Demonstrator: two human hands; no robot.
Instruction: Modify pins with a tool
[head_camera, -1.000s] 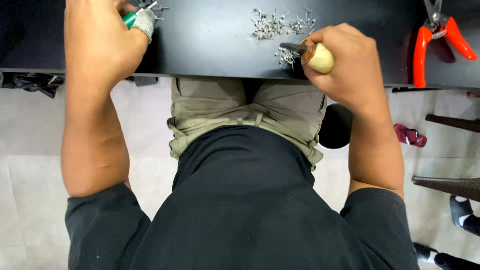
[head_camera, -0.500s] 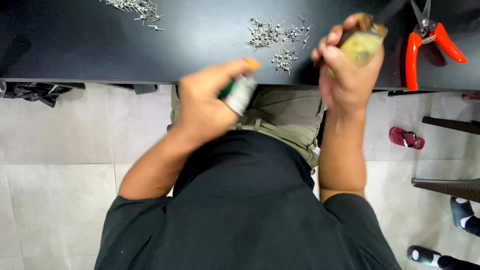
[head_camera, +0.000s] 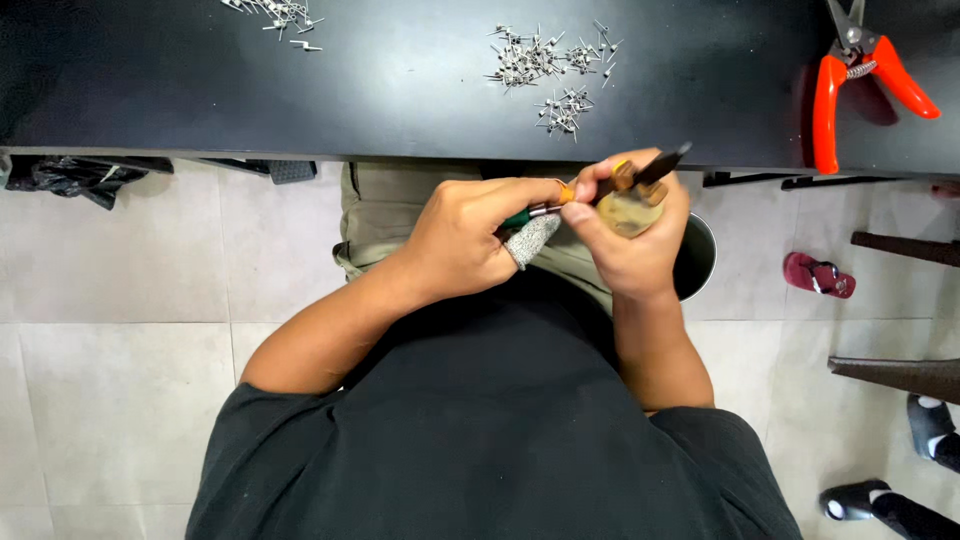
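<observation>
The small green-handled tool (head_camera: 530, 214) looks light, stiff and slippery — best pinched at its handle. Left hand (head_camera: 465, 245) grips it above the lap; right hand (head_camera: 630, 235) clasps a wooden-handled tool (head_camera: 640, 180) below the counter (head_camera: 400, 90).

Black table (head_camera: 400, 90), orange-red pliers (head_camera: 835, 95), silvery pins (head_camera: 545, 65), pale grey floor tiles (head_camera: 120, 400).
</observation>
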